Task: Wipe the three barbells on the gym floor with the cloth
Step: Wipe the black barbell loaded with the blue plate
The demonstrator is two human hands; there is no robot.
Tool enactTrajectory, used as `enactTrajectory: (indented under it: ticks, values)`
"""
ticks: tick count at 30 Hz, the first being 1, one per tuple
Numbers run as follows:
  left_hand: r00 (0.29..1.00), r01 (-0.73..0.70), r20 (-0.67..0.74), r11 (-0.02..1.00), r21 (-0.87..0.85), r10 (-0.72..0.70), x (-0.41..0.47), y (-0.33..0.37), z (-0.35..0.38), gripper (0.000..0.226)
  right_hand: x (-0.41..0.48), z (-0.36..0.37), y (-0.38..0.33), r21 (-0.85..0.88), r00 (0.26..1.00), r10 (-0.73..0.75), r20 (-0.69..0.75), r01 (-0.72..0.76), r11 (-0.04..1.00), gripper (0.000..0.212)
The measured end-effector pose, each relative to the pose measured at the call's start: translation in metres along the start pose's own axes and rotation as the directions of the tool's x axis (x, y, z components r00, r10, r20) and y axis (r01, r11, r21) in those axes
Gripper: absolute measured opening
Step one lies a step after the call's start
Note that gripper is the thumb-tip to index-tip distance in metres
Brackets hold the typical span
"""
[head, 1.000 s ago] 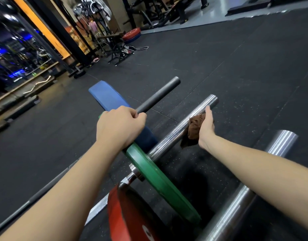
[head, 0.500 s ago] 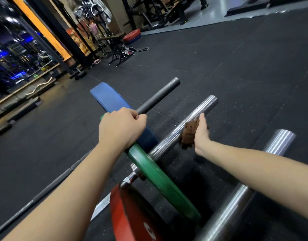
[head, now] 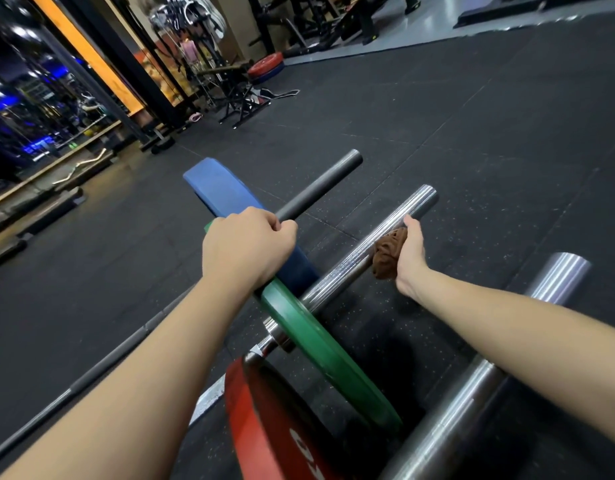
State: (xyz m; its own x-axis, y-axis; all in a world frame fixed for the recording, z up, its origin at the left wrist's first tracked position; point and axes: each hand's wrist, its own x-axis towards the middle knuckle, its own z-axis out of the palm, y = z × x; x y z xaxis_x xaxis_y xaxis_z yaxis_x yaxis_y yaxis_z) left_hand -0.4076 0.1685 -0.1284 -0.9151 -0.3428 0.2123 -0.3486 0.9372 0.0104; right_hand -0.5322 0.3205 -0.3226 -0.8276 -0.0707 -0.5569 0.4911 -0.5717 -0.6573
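Observation:
Three barbells lie side by side on the black gym floor. The far one has a black sleeve (head: 320, 184) and a blue plate (head: 223, 188). The middle one has a chrome sleeve (head: 354, 258) and a green plate (head: 320, 344). The near one has a thick chrome sleeve (head: 472, 386) and a red plate (head: 268, 420). My left hand (head: 245, 247) grips the top rim of the green plate beside the blue one. My right hand (head: 411, 252) holds a crumpled brown cloth (head: 387, 252) against the middle chrome sleeve, near its outer end.
Black rubber flooring (head: 472, 133) stretches to the right and ahead. A stand with red and blue plates (head: 264, 69) and other gym machines sit at the back. A curl bar (head: 86, 164) lies by the mirrored wall on the left.
My right hand slid the cloth back along the middle sleeve toward the plate, then out again toward its end. My left hand stayed on the green plate.

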Motion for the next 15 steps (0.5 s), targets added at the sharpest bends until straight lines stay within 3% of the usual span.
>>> enactTrajectory:
  ticks: [3,5,8,11,15]
  values:
    - [1.000,-0.008,-0.003,1.000,0.010,0.008,0.000,0.000,0.000,0.047,-0.006,-0.002,0.007,-0.097,0.998,-0.028,0.056,0.034,0.995,0.037]
    - [1.000,0.003,0.004,1.000,0.008,-0.003,0.002,-0.002,0.000,0.047,-0.008,-0.006,0.018,-0.230,0.990,-0.009,0.142,0.042,0.972,0.044]
    - [0.999,0.027,0.023,1.000,-0.002,-0.027,0.007,-0.004,-0.001,0.047,-0.015,-0.007,0.049,-0.440,0.940,0.158,0.302,-0.010,0.898,0.041]
    - [0.999,0.030,0.029,1.000,-0.005,-0.030,0.010,-0.005,-0.002,0.045,-0.045,0.005,0.062,-0.439,0.887,0.279,0.367,-0.099,0.893,0.021]
    - [1.000,0.020,0.001,1.000,-0.011,-0.020,0.005,-0.002,0.000,0.047,-0.040,0.001,0.053,-0.481,0.890,0.307,0.336,-0.118,0.869,0.048]
